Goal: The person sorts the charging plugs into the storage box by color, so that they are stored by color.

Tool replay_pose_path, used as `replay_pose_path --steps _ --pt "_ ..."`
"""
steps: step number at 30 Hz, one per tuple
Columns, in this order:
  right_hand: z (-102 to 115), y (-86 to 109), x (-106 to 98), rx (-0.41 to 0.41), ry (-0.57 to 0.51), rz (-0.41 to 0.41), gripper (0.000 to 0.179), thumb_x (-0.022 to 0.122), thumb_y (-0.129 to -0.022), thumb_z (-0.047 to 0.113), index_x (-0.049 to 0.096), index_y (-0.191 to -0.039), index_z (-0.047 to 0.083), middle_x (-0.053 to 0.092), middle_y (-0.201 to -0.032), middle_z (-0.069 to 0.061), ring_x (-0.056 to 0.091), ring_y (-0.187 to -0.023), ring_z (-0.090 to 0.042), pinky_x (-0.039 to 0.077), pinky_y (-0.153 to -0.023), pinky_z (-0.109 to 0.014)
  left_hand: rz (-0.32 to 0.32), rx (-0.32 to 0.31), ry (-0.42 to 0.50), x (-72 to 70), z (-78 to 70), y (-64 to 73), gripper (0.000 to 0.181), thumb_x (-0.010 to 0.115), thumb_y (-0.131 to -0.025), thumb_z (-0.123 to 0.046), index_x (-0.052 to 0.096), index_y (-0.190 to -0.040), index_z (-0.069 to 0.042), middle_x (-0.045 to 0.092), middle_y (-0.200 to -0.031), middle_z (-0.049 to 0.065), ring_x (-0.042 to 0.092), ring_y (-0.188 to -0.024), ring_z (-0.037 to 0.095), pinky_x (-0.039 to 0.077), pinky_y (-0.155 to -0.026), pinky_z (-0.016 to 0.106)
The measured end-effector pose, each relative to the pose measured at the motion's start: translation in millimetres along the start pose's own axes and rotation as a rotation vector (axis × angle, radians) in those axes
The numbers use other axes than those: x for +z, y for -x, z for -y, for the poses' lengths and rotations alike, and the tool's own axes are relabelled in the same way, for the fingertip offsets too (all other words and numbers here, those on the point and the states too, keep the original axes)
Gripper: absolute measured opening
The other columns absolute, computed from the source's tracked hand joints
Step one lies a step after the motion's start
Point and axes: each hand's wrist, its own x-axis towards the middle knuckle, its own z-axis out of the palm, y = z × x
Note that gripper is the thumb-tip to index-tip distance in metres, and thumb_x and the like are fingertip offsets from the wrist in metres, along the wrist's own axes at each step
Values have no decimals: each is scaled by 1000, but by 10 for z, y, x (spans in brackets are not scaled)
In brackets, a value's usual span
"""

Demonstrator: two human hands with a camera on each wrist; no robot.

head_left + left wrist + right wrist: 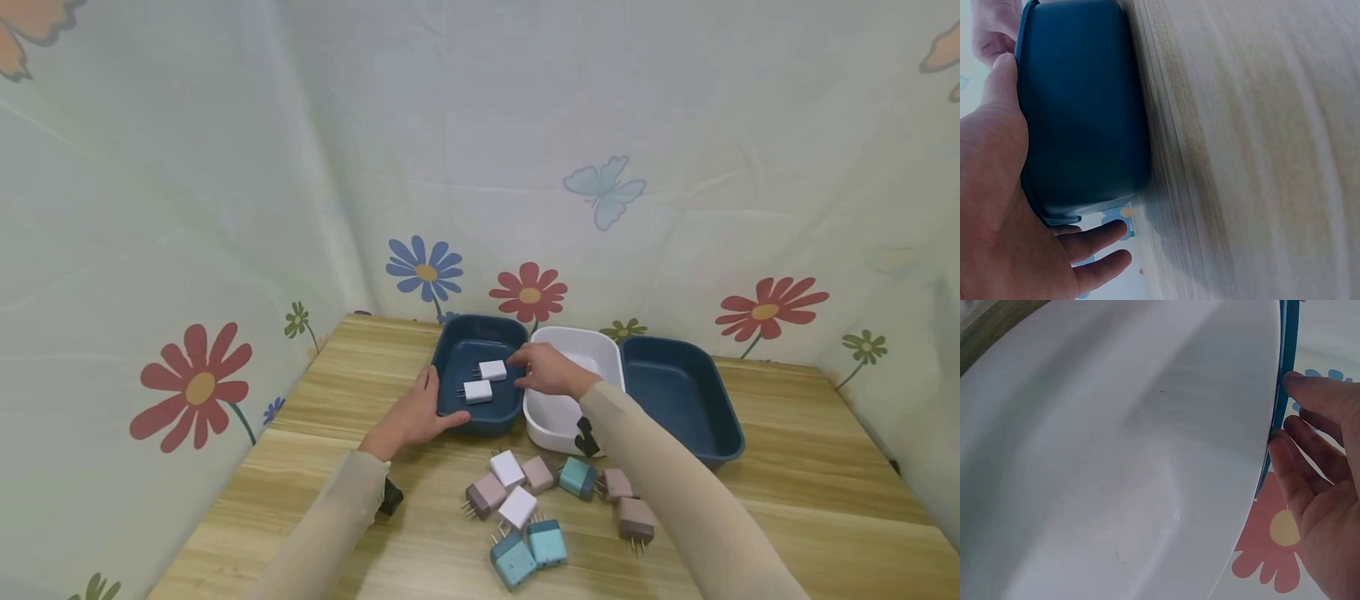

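Note:
Two white charger plugs (477, 392) lie inside the left dark blue bin (487, 423). My left hand (416, 414) rests against this bin's near left corner, thumb along the front rim and fingers spread by the side; the left wrist view shows the bin's outer wall (1082, 106) beside the palm. My right hand (551, 368) is over the place where the blue bin meets the white bin (551, 417). Its fingertips (1282, 447) are at the blue rim (1286, 344), loosely bent, with no plug visible between them.
In front of the bins lie several loose charger plugs: white (517, 507), pink (486, 493) and teal (547, 543). Some pink ones (636, 520) are beside my right forearm. A second dark blue bin (675, 392) stands on the right. A flowered cloth (480, 208) hangs behind the wooden table (300, 483).

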Motion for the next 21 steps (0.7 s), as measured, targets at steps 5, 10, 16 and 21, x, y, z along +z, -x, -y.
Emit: replay_pose_path --steps 5,10,16,21 --pt "7 48 -30 -11 -21 -1 41 72 -84 13 62 -121 -1 63 -114 -16 62 -99 -29 50 -86 -36 4 -8 5 9 11 -6 113 59 -80 -66 2 -148 5 3 -155 22 30 -134 39 32 -105 46" --pt "52 130 -72 -22 -44 12 41 72 -84 13 62 -122 0 62 -116 -16 60 -102 -29 51 -84 -34 3 0 10 19 24 -9 114 59 -80 -65 2 -148 6 3 -155 23 31 -133 40 32 -105 46" --pt "104 296 -98 -119 5 -19 37 74 -82 12 66 -117 3 65 -107 -9 62 -97 -24 52 -79 -30 -4 2 16 4 17 -2 113 60 -81 -63 3 -148 6 3 -155 23 30 -134 40 32 -105 46" --pt "160 470 -116 -161 17 4 36 73 -83 13 65 -117 3 65 -107 -9 60 -94 -23 52 -77 -29 -6 3 14 5 10 -1 112 60 -81 -63 3 -148 7 3 -155 23 29 -134 39 32 -105 47"
